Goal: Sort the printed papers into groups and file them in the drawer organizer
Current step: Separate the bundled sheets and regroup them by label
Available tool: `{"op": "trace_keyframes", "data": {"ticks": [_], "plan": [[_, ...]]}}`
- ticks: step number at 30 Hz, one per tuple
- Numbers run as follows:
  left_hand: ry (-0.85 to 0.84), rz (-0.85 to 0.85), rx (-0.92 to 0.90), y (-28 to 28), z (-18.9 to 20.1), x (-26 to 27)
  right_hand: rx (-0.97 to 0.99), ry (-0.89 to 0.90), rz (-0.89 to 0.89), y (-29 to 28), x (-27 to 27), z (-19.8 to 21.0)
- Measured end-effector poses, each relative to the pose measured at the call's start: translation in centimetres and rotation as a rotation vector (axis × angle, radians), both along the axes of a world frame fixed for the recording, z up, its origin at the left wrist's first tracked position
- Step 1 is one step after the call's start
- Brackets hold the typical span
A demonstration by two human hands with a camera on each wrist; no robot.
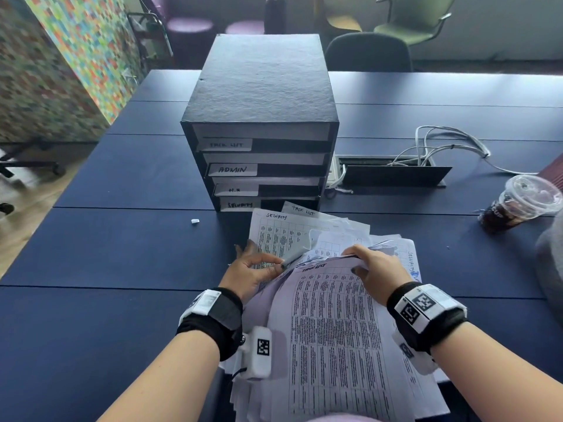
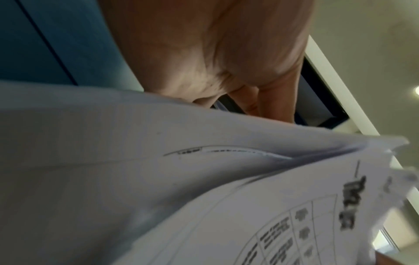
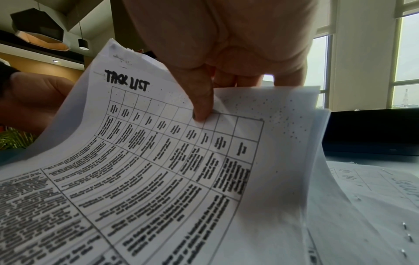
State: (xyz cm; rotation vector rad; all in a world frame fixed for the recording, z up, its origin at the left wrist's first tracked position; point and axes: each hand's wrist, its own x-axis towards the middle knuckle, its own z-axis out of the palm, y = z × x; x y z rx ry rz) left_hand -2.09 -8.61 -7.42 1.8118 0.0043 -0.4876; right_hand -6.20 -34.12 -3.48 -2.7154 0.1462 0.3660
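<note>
A black drawer organizer stands mid-table, its four drawers labelled TASK LIST, ADMIN, H.R and SECURITY. In front of it lies a loose pile of printed papers with handwritten headings. My right hand grips the top edge of a lifted sheet headed TASK LIST. In the right wrist view the thumb presses on the TASK LIST sheet, with the other fingers behind it. My left hand pinches the curled edge of a sheet at the pile's left side. The left wrist view is blurred and shows my palm above papers.
An iced drink in a plastic cup stands at the right. Behind it an open cable box holds white cables. A small white scrap lies left of the pile. Chairs stand beyond the dark blue table.
</note>
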Motion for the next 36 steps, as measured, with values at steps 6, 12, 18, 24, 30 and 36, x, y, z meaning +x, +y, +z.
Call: {"op": "trace_keyframes", "data": {"ticks": [6, 12, 18, 24, 30, 36], "plan": [[0.039, 0.197, -0.098, 0.0, 1.1, 0.3, 0.004, -0.013, 0.014, 0.0, -0.1, 0.1], [-0.074, 0.314, -0.006, 0.1, 0.6, 0.3, 0.009, -0.011, 0.012, 0.1, -0.1, 0.3], [-0.129, 0.313, 0.006, -0.5, 0.4, -0.2, -0.007, -0.02, 0.014, 0.0, -0.2, 0.5], [-0.124, 0.317, -0.045, -0.9, 0.3, -0.2, 0.003, -0.054, -0.037, -0.7, 0.3, 1.1], [0.027, 0.307, -0.238, -2.4, -0.4, -1.2, 0.062, -0.076, -0.112, -1.3, 0.2, 0.9], [0.101, 0.281, -0.236, -3.0, -0.9, -2.2, 0.102, -0.063, -0.242, -2.1, 0.2, 1.5]]}}
